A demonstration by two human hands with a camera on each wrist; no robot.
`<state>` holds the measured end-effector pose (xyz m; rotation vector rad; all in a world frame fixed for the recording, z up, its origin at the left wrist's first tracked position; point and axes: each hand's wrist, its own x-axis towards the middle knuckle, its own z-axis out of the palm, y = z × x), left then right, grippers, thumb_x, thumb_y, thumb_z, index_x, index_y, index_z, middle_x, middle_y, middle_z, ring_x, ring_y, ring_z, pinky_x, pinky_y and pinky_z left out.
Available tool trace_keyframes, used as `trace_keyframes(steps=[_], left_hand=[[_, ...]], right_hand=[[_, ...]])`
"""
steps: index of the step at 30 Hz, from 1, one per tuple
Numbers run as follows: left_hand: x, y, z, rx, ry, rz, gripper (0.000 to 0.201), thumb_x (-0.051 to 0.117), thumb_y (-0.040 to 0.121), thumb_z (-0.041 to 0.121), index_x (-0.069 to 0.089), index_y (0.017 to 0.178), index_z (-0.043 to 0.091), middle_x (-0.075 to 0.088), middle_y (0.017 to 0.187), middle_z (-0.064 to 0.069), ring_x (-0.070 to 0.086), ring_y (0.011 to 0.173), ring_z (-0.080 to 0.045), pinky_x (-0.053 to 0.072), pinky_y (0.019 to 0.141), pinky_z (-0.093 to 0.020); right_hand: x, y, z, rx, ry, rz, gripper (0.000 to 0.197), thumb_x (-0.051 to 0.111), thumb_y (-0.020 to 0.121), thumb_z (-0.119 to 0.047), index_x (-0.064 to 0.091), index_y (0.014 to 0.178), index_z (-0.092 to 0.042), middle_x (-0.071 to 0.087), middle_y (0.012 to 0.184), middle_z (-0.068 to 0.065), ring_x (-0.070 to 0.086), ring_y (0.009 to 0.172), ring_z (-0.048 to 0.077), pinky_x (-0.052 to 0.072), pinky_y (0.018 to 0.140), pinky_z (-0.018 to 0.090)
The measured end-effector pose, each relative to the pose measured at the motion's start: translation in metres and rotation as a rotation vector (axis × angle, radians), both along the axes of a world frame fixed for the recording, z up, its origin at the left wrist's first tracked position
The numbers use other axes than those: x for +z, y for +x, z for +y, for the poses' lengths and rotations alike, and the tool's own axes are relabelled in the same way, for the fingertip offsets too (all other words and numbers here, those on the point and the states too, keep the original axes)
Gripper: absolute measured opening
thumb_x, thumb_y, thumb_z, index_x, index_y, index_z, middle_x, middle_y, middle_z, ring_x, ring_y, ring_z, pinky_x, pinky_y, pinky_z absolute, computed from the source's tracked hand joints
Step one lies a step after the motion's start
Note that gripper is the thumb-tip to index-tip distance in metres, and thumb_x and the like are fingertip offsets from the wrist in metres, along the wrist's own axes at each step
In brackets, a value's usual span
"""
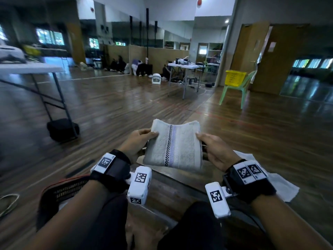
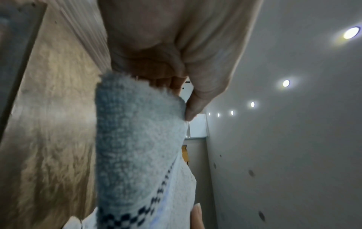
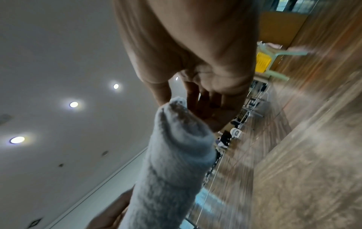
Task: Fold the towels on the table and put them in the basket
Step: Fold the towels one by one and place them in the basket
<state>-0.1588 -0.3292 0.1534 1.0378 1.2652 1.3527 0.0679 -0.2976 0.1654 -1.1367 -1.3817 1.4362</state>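
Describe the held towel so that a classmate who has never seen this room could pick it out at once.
Start at the low wooden table in front of the person. Above it, the left hand and right hand grip a folded towel. Unlike the flat white towel lying to the right, it has a checkered stripe.

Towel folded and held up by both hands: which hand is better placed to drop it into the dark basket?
Left, probably. The basket sits beside the left hand; the right hand holds the towel on the far side.

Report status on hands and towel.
Both hands, left and right, grip the folded white terry towel with checkered stripe, held in air. Nothing obstructing.
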Motion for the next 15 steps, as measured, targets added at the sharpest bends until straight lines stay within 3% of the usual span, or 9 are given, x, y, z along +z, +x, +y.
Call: trace_keyframes(steps=[2,7,10,12,15], left_hand=[[-0.005,-0.025,-0.005,0.068,-0.011,-0.002,0.029,0.066,0.085,0.022,0.065,0.110,0.007,0.064,0.093,-0.008,0.058,0.074,-0.016,0.048,0.063,-0.026],[-0.023,-0.084,-0.031,0.250,-0.035,-0.008,0.022,0.063,0.087,0.018,0.063,0.108,0.011,0.062,0.083,-0.001,0.054,0.068,-0.011,0.041,0.058,-0.022],[-0.042,-0.123,-0.050,0.363,-0.070,-0.018,0.017,0.060,0.089,0.015,0.064,0.105,0.013,0.063,0.082,0.000,0.054,0.068,-0.011,0.041,0.059,-0.023],[-0.058,-0.149,-0.063,0.438,-0.100,-0.041,0.011,0.059,0.090,0.014,0.064,0.099,0.015,0.063,0.078,0.001,0.054,0.064,-0.010,0.040,0.054,-0.020],[-0.087,-0.186,-0.077,0.537,-0.156,-0.103,0.012,0.056,0.091,0.012,0.063,0.101,0.013,0.061,0.065,0.003,0.051,0.045,-0.004,0.035,0.039,-0.012]], right_hand=[[-0.002,-0.026,0.008,0.090,-0.002,-0.017,0.016,0.051,0.094,-0.025,0.060,0.098,-0.013,0.061,0.092,0.007,0.060,0.076,0.018,0.051,0.065,0.031],[-0.021,-0.098,0.024,0.277,-0.013,-0.057,0.013,0.049,0.094,-0.019,0.062,0.091,-0.018,0.063,0.084,0.001,0.060,0.071,0.014,0.049,0.060,0.028],[-0.038,-0.148,0.029,0.357,-0.058,-0.094,0.012,0.050,0.093,-0.018,0.060,0.090,-0.014,0.062,0.082,0.002,0.059,0.071,0.017,0.047,0.060,0.029],[-0.053,-0.184,0.031,0.407,-0.107,-0.111,0.012,0.050,0.092,-0.017,0.060,0.086,-0.012,0.061,0.079,0.004,0.057,0.070,0.018,0.044,0.060,0.030],[-0.084,-0.238,0.034,0.480,-0.169,-0.156,0.011,0.051,0.091,-0.015,0.059,0.086,-0.010,0.059,0.079,0.006,0.054,0.069,0.019,0.042,0.057,0.029]])
